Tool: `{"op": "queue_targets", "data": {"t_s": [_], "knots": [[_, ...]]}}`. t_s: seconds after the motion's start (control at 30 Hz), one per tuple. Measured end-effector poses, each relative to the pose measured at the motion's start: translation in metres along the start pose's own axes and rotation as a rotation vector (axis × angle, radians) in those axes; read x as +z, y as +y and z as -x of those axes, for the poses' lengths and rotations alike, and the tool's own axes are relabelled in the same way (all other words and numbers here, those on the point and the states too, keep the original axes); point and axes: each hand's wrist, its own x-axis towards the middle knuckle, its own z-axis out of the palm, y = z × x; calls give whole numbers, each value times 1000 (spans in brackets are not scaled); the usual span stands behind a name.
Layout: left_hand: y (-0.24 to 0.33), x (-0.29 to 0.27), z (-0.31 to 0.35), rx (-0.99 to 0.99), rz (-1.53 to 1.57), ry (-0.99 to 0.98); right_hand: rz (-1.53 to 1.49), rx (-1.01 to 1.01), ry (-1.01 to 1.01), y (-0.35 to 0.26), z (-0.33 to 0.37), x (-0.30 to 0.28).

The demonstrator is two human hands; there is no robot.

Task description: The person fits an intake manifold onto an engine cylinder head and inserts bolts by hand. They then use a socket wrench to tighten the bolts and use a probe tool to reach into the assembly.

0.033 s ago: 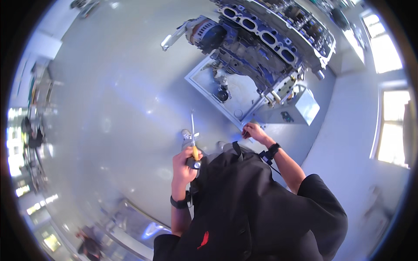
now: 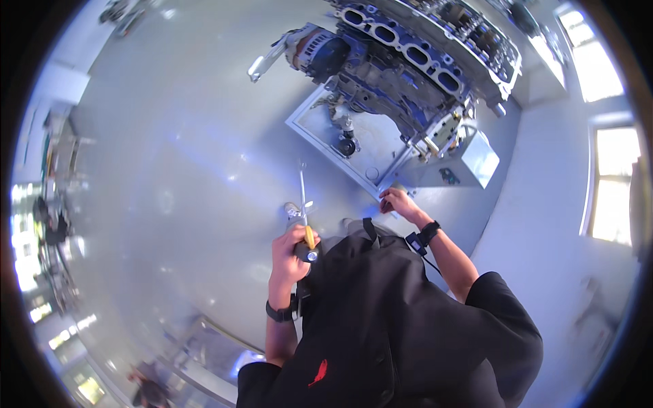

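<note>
My left hand (image 2: pixel 289 255) is wrapped round the handle of a long tool (image 2: pixel 304 197). The tool has a thin metal shaft, a yellow and black grip and a round end facing up; its exact kind is unclear. Its shaft reaches forward over the floor, away from the engine. My right hand (image 2: pixel 400 204) is closed, with fingers curled beside the near corner of a metal stand tray (image 2: pixel 299 128). Whatever those fingers hold, if anything, is too dark to make out. Beyond both hands stands a car engine (image 2: pixel 408 75) with oval ports on its side, apart from them.
An alternator (image 2: pixel 323 53) sits at the engine's left end. A pulley part (image 2: pixel 347 146) lies in the tray. Right of the tray is a grey metal box (image 2: pixel 469 166). A wall with windows (image 2: pixel 615 183) runs along the right. Behind me at lower left, a person (image 2: pixel 151 391) is blurred.
The view has shifted slightly. My left hand and the tool sit a little farther right in the picture; both hands keep the same hold.
</note>
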Motion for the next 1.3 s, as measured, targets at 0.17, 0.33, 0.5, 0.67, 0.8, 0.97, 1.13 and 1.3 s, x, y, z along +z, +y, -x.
{"op": "queue_targets", "data": {"t_s": [0.17,0.33,0.5,0.67,0.8,0.97,1.13,1.3], "knots": [[-26,-31,-78,269,173,-401,-522,-121,121,-44,-1,57],[-42,-42,-123,327,265,-583,-363,-255,163,-116,-36,102],[-48,-31,-156,134,353,-735,-200,-181,200,-139,-67,106],[-47,-13,-185,47,273,-818,-122,-183,409,-137,-101,92],[-34,-5,-213,167,42,-701,-266,-238,373,-146,-117,63],[-37,1,-226,212,-24,-574,-163,-199,356,-151,-139,45],[-35,0,-244,208,-22,-652,-70,-166,364,-160,-151,40],[-30,1,-266,407,-18,-721,100,-113,177,-178,-146,31]]}}
